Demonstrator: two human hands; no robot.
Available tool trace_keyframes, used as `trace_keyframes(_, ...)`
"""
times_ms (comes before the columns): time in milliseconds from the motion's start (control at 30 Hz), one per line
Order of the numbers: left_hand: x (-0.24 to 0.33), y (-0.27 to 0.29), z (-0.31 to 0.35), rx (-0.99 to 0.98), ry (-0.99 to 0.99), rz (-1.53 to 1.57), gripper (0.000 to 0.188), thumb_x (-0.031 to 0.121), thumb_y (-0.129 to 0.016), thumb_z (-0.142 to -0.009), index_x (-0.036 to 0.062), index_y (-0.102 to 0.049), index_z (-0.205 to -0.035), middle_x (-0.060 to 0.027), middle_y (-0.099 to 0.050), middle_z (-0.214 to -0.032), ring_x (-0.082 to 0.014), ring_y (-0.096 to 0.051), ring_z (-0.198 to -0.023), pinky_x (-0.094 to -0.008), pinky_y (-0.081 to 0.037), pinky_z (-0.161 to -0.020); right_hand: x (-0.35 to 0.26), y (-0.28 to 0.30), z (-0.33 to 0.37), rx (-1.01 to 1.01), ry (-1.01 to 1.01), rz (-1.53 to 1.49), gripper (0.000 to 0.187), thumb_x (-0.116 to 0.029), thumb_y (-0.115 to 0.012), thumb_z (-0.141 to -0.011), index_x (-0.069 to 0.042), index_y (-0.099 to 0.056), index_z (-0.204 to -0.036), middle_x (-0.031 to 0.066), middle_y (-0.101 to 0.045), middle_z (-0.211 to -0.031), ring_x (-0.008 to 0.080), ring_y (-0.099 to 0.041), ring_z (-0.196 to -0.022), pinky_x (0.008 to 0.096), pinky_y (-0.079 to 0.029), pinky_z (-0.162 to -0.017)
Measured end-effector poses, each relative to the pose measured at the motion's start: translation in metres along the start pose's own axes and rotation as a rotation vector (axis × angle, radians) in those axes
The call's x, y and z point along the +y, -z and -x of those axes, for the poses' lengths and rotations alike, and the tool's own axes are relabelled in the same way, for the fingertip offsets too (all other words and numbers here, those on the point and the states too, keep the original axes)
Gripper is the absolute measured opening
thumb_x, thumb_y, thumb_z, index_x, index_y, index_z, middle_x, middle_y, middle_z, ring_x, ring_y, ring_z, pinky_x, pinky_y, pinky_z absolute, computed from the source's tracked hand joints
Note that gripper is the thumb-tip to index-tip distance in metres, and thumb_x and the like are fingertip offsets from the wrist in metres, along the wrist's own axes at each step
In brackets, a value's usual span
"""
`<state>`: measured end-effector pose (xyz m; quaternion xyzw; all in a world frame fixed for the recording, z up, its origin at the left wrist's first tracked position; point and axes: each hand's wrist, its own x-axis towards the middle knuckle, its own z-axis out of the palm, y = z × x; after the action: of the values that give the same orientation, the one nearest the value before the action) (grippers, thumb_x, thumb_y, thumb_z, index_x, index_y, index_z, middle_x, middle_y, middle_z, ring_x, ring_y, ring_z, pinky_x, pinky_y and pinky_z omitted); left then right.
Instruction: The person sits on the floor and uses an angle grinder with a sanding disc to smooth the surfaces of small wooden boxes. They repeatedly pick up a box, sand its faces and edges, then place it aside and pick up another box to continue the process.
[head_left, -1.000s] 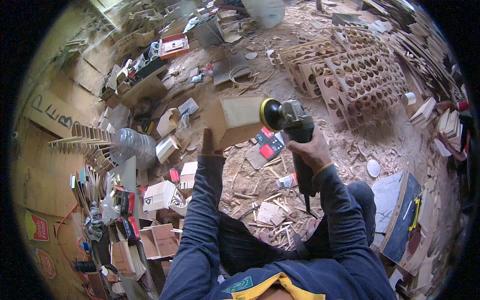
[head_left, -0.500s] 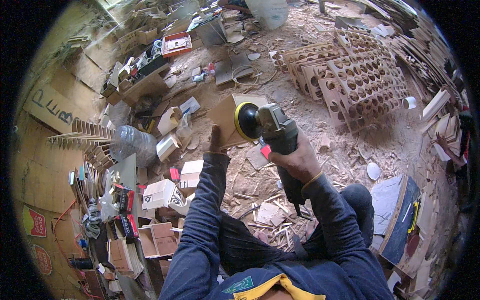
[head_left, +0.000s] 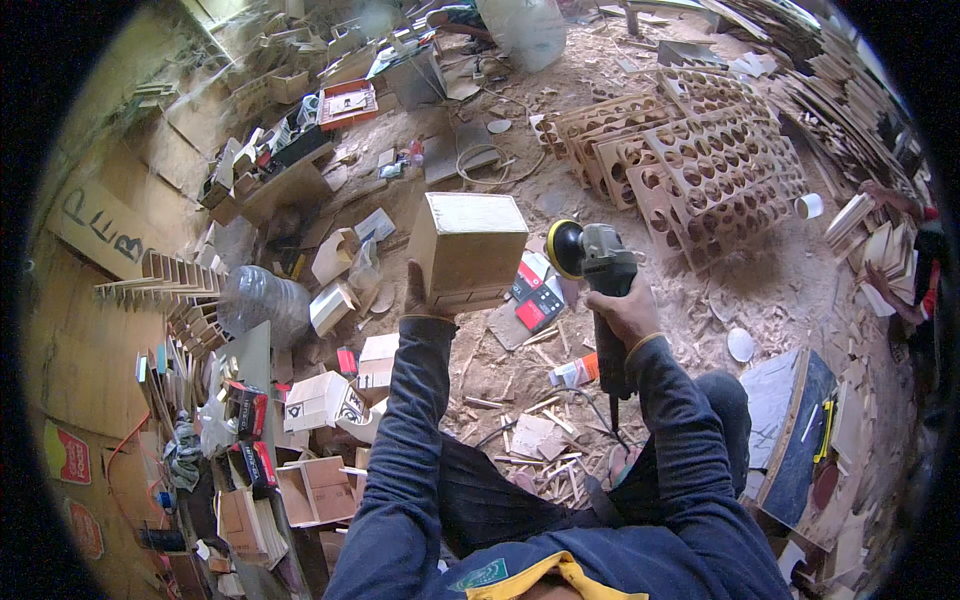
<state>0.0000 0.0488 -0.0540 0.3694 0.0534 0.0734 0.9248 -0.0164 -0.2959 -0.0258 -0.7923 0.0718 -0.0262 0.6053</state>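
My left hand [head_left: 418, 292] is closed on the lower left side of a wooden box [head_left: 468, 245], held up in front of me with its pale top face showing. In my right hand [head_left: 628, 312] is a grey angle sander [head_left: 608, 260], gripped round its body. Its round yellow-edged pad [head_left: 566, 249] faces the box with a gap between them. The sander's cord runs down toward my feet. Below the box, red, white and black packages [head_left: 540, 306] lie on the floor, and an orange and white pack [head_left: 574, 371] is nearer me.
Perforated wooden panels [head_left: 700, 165] lean at the far right. At left are a clear plastic jug [head_left: 264, 298] and small wooden boxes [head_left: 318, 398]. Another person's hand [head_left: 893, 290] is by stacked boards at the right edge. Wood scraps [head_left: 540, 438] and dust cover the floor.
The sander has moved right, away from the box. The box has turned so its pale top face shows. The packages on the floor have come into sight.
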Motion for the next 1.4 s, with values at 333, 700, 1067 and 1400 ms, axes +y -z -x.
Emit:
trace_keyframes(333, 0.002, -0.016, 0.013, 0.018, 0.051, -0.025, 0.068, 0.054, -0.063, -0.097, 0.0098, -0.051, -0.148, -0.0129, -0.059, -0.146, -0.0376, -0.056, -0.132, -0.0601, -0.047, -0.110, -0.015, -0.013, 0.004, -0.084, 0.116, -0.127, 0.051, -0.012, -0.082, -0.069, -0.002, -0.063, -0.116, 0.0076, -0.072, -0.100, 0.0176, -0.069, -0.086, 0.0329, -0.056, -0.080)
trace_keyframes(700, -0.018, 0.004, -0.001, 0.064, 0.128, 0.103, 0.060, 0.042, -0.068, -0.098, 0.0029, -0.055, -0.142, -0.0152, -0.062, -0.141, -0.0384, -0.060, -0.127, -0.0605, -0.046, -0.110, -0.084, -0.027, 0.043, -0.165, 0.220, -0.053, 0.057, -0.018, -0.084, -0.069, -0.004, -0.063, -0.119, 0.0116, -0.071, -0.106, 0.0215, -0.069, -0.096, 0.0368, -0.056, -0.086)
trace_keyframes(1067, 0.003, -0.011, 0.010, 0.086, 0.169, 0.090, 0.063, 0.050, -0.060, -0.100, 0.0063, -0.053, -0.145, -0.0168, -0.060, -0.143, -0.0387, -0.059, -0.128, -0.0601, -0.049, -0.107, -0.015, -0.010, 0.014, -0.027, 0.095, 0.179, 0.063, -0.019, -0.084, -0.066, -0.005, -0.062, -0.123, 0.0145, -0.072, -0.109, 0.0261, -0.070, -0.098, 0.0390, -0.054, -0.090)
trace_keyframes(1400, 0.074, 0.036, -0.010, 0.426, -0.321, -0.705, 0.041, 0.034, -0.060, -0.097, 0.0054, -0.069, -0.125, -0.0209, -0.067, -0.130, -0.0335, -0.065, -0.118, -0.0420, -0.051, -0.099, 0.037, -0.011, -0.024, -0.104, -0.056, 0.088, 0.030, -0.016, -0.080, -0.073, -0.002, -0.070, -0.098, 0.0020, -0.067, -0.084, 0.0159, -0.062, -0.069, 0.0319, -0.050, -0.065)
